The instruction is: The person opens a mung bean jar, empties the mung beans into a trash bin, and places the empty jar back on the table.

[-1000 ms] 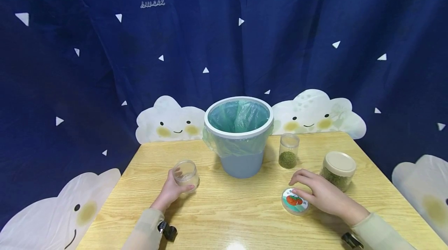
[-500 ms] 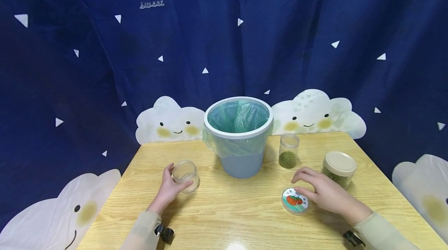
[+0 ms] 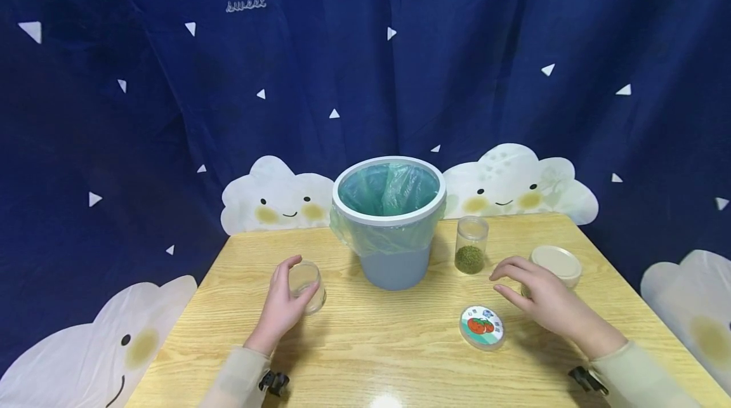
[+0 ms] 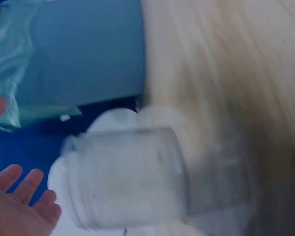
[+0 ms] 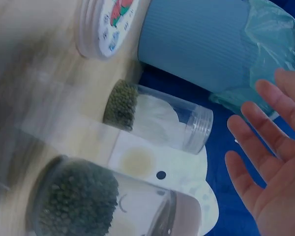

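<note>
A clear jar (image 3: 306,271) stands on the table at the left, with nothing visible inside. My left hand (image 3: 280,306) is just beside and above it, fingers loosely bent; in the left wrist view the fingertips (image 4: 34,179) are apart from the jar. At the right, my right hand (image 3: 539,297) hovers with loosely spread fingers, holding nothing. Behind it sits a jar with a cream lid (image 3: 556,262), partly hidden in the head view, with small green grains (image 5: 78,201) inside. A round lid (image 3: 481,327) with a tomato picture lies left of the right hand.
A blue bin (image 3: 394,265) with a green plastic liner stands at the table's back middle. Right of it is an uncovered clear jar (image 3: 471,243), partly filled with green grains. A navy curtain (image 3: 365,78) with white clouds hangs behind the wooden table (image 3: 371,351).
My left hand has loosened from around the clear jar and lifted slightly. My right hand has moved right, away from the tomato lid and in front of the cream-lidded jar.
</note>
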A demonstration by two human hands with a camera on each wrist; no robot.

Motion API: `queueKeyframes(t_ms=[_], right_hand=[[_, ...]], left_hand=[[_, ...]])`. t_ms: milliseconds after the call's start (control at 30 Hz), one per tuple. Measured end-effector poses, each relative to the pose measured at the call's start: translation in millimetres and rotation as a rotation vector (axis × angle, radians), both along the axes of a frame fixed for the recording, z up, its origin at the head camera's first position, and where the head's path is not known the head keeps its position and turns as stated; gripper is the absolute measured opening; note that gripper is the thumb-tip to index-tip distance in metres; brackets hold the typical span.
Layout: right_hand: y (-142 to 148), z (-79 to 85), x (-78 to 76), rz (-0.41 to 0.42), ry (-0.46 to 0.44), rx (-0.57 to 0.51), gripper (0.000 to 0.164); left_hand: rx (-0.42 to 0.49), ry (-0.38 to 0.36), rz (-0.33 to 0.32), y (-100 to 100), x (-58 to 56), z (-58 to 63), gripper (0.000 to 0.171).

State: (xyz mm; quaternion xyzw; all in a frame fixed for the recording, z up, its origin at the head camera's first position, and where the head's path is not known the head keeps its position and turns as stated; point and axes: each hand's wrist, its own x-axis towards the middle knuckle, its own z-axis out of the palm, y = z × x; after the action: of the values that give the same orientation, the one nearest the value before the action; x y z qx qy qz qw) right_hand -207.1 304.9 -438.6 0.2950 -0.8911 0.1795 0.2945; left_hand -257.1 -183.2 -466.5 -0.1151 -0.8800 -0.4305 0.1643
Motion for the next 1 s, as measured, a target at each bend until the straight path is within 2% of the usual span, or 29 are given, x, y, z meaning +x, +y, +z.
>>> queueKeyframes(t_ms=[200,400,733,833,1000], right_hand=[[8,7.0,-3.4,-0.074,0.038,-0.012,0.030],[16,10.3,-4.8,-0.181,0.038,-0.031,0.024],[38,6.6,-11.7,-0.302,0.017,-0.122,0.021],[44,4.4,-14.1,-0.337,-0.010,-0.155,0.024],[53,1.8,-16.3,-0.384,-0.048,-0.195,0.040]], left_hand=[[0.031,0.000,-0.039,14,6.1,12.2,0.057],[0.059,0.054,-0.071,25,9.8,22.1,0.050],[0.115,0.052,-0.125,45,16.7,27.2,0.046],[0.124,0.047,-0.142,50,19.4,26.7,0.045],[0.109,0.054,-0.162,58,22.2,25.0,0.047]])
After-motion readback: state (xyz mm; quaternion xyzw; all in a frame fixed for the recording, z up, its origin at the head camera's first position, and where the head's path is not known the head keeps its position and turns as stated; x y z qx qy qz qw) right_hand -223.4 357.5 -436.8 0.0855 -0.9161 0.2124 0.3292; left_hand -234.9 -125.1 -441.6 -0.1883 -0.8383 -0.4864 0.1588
